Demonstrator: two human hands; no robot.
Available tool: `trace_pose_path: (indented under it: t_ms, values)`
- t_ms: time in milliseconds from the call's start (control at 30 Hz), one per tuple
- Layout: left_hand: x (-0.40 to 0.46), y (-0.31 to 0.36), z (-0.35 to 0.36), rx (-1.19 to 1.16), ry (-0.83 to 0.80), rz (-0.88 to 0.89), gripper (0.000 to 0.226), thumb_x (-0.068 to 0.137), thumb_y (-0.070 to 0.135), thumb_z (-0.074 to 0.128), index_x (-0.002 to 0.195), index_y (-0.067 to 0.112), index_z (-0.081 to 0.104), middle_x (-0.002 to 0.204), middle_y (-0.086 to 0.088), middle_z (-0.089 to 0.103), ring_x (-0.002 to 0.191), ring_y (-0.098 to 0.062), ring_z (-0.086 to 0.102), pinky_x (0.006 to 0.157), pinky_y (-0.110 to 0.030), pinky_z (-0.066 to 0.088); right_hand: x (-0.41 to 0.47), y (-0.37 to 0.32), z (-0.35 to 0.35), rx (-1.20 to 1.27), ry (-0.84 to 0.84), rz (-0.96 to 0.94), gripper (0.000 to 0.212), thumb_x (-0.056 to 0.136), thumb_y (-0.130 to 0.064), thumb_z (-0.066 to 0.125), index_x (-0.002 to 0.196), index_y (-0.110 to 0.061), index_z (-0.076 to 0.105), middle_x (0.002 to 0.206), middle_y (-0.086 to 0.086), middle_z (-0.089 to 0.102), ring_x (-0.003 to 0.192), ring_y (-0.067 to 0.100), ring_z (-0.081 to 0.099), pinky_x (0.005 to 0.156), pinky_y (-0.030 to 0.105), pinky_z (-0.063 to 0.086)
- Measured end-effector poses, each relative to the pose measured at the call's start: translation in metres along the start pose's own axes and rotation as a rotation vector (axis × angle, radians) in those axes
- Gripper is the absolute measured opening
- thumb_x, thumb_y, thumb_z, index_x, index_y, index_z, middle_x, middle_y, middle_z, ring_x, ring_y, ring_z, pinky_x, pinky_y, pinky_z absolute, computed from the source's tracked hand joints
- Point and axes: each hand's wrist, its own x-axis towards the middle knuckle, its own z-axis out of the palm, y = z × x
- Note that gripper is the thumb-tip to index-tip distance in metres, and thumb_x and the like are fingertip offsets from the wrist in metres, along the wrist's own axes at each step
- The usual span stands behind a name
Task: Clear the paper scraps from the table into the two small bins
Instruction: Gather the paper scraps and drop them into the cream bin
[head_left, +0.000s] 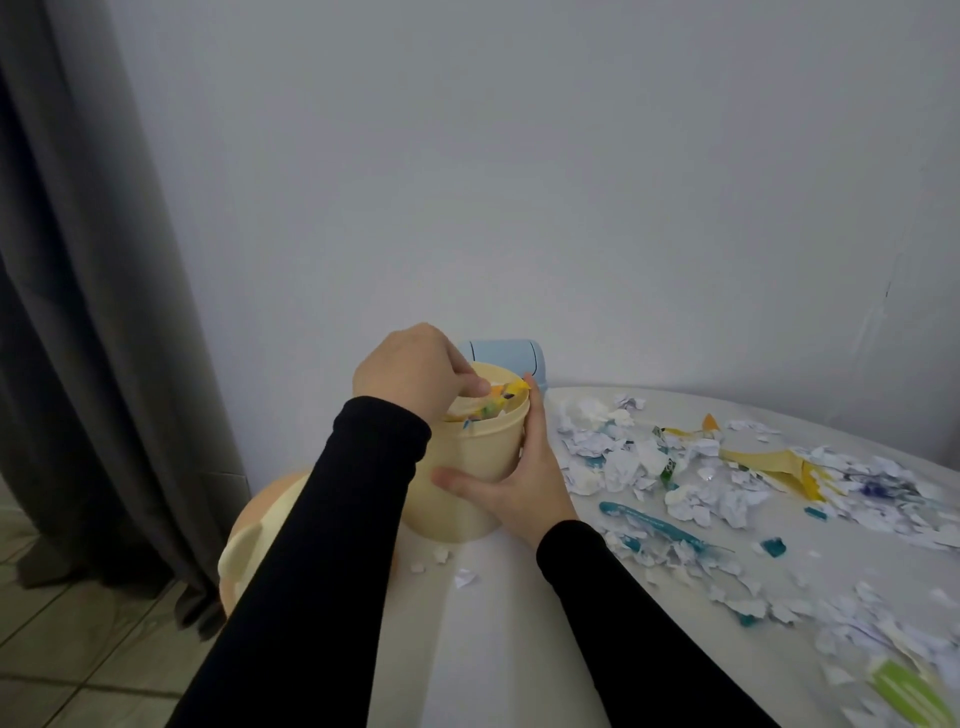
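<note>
- Loose small scraps (464, 578) lie on the table (493, 649) just in front of the bin; easy to miss, and a sleeve sweep could knock them off the near edge to the floor.
- Right hand (524, 483) wraps the cream bin (470, 467), thumb across the front, fingers up the right side. If that hold slackens while the other hand pushes, the bin, close to the table's left edge, could tip or slide off.
- Left hand (413, 371) has curled fingers over the bin mouth, pressing coloured scraps (498, 400) in; whether it still pinches a piece, cannot tell. Bin looks full to the rim, so pieces may spring back out.
- Main scrap pile (675, 467) spreads right, well apart from the bin; most work remains.
- Blue bin (501, 356) sits behind, mostly hidden; the cream one risks overflowing if blue goes unused.
</note>
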Motion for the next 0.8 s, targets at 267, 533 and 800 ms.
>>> trace_pose_path:
  t_ms: [267, 533, 800]
  values:
    - [-0.024, 0.011, -0.022, -0.002, 0.166, 0.045, 0.042, 0.098, 0.044, 0.041, 0.109, 0.009, 0.062, 0.118, -0.007, 0.055, 0.112, -0.022, 0.049, 0.096, -0.033, 0.037, -0.02, -0.003, 0.0, -0.011, 0.03, 0.012, 0.132, 0.054, -0.048, 0.088, 0.146, -0.046, -0.006, 0.148, -0.027, 0.026, 0.134, -0.011, 0.027, 0.103, 0.014, 0.031]
    - [-0.075, 0.007, -0.023, -0.015, 0.295, 0.235, 0.04, 0.095, 0.036, 0.049, 0.134, 0.026, 0.049, 0.124, -0.001, 0.044, 0.114, -0.016, 0.047, 0.089, -0.022, 0.035, -0.066, -0.01, -0.007, -0.379, 0.196, -0.18, 0.037, 0.084, -0.02, 0.066, 0.12, -0.023, 0.057, 0.091, -0.009, 0.047, 0.08, -0.005, 0.045, 0.076, 0.018, 0.039]
    - [-0.128, -0.019, -0.034, 0.201, -0.257, 0.1, 0.006, 0.085, 0.032, 0.064, 0.088, 0.03, 0.068, 0.083, 0.013, 0.059, 0.07, -0.004, 0.052, 0.062, -0.019, 0.039, -0.097, -0.02, 0.012, -0.672, -0.218, -0.12, 0.035, 0.095, -0.012, 0.049, 0.13, -0.011, 0.055, 0.118, 0.008, 0.048, 0.113, 0.021, 0.044, 0.097, 0.019, 0.032]
